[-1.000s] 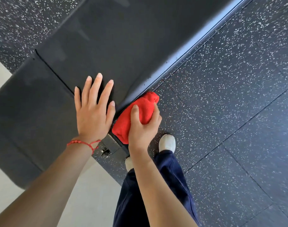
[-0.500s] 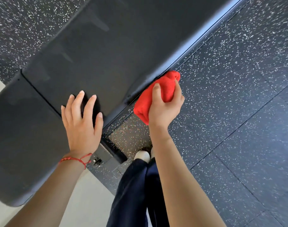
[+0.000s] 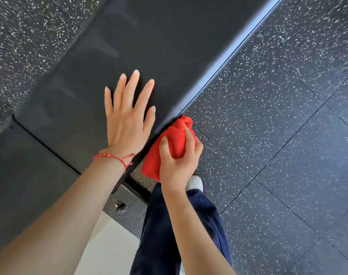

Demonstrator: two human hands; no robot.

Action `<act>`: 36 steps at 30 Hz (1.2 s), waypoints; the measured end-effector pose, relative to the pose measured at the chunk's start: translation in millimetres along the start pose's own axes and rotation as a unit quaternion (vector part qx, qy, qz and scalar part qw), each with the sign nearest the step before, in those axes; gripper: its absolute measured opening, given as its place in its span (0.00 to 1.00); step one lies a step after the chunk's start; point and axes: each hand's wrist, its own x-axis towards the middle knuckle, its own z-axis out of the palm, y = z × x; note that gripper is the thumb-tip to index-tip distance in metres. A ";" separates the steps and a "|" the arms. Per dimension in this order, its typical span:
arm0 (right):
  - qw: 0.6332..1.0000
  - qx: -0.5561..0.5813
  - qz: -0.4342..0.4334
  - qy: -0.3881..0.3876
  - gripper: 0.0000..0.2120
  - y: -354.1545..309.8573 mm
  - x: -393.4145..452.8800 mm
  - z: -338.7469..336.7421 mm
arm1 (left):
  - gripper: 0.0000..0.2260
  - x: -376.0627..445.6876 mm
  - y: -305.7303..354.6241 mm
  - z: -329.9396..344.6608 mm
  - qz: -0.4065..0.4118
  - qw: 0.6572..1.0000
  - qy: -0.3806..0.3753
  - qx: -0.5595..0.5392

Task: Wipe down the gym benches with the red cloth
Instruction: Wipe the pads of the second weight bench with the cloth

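1. Where the frame's left half is filled with dark padding, the gym bench (image 3: 74, 120) runs as a wide black band from the lower left up to the upper right, with a thin seam (image 3: 46, 147) splitting a lower pad from the longer one above it.
2. Speckled rubber floor (image 3: 20, 36) shows in the upper left corner, and a pale strip of floor (image 3: 113, 241) lies at the bottom, left of centre.
3. Left of centre, the left hand (image 3: 127, 118) lies flat on the long pad, fingers straight and spread, grasping nothing; a red string bracelet (image 3: 113, 156) circles its wrist.
4. Just right of that hand runs the bench's side edge, with a pale metal rail (image 3: 238, 46) along it toward the upper right.
5. At centre, the red cloth (image 3: 175, 141) is bunched against that side edge, just beside the left wrist and below the left thumb.
6. The right hand (image 3: 179, 163) grasps the cloth from below and from the right, thumb and fingers curled over the wad, pressing it to the edge.
7. Below the hands, dark blue trousers (image 3: 161, 231) and a white shoe (image 3: 195, 183) show at bottom centre.
8. Black speckled floor tiles (image 3: 288, 155) fill the right side.
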 end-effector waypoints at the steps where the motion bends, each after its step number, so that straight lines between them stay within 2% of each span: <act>1: 1.000 -0.006 -0.004 0.010 0.23 -1.6 1.2 -0.2 | 0.21 0.8 -1.2 1.1 0.003 1.000 -0.007 0.002; 8: 0.997 0.003 -0.004 0.081 0.22 -19.0 14.5 4.0 | 0.21 0.2 -6.1 1.8 0.012 1.000 -0.013 -0.007; 15: 0.989 0.019 -0.008 0.146 0.21 -54.6 93.1 -8.2 | 0.20 2.4 -5.9 0.6 0.017 1.000 -0.012 0.005; 18: 0.991 0.027 0.010 0.130 0.21 -54.1 104.6 -11.3 | 0.20 2.6 -6.3 0.6 0.018 1.000 -0.014 0.013; 23: 0.996 0.034 0.015 0.077 0.22 -32.0 64.1 -9.1 | 0.20 2.2 -4.5 0.0 0.012 1.000 -0.021 0.006; 27: 0.997 0.030 0.024 0.070 0.22 -26.1 54.2 -5.9 | 0.20 4.8 0.6 -1.3 -0.004 1.000 -0.022 0.020; 31: 0.997 0.025 0.003 0.075 0.22 -37.6 88.5 -12.9 | 0.21 23.5 18.7 -0.8 -0.010 1.000 -0.013 0.007; 36: 0.995 0.035 -0.009 0.095 0.21 -60.0 169.0 -28.0 | 0.21 78.4 49.4 8.2 0.047 0.999 -0.010 -0.011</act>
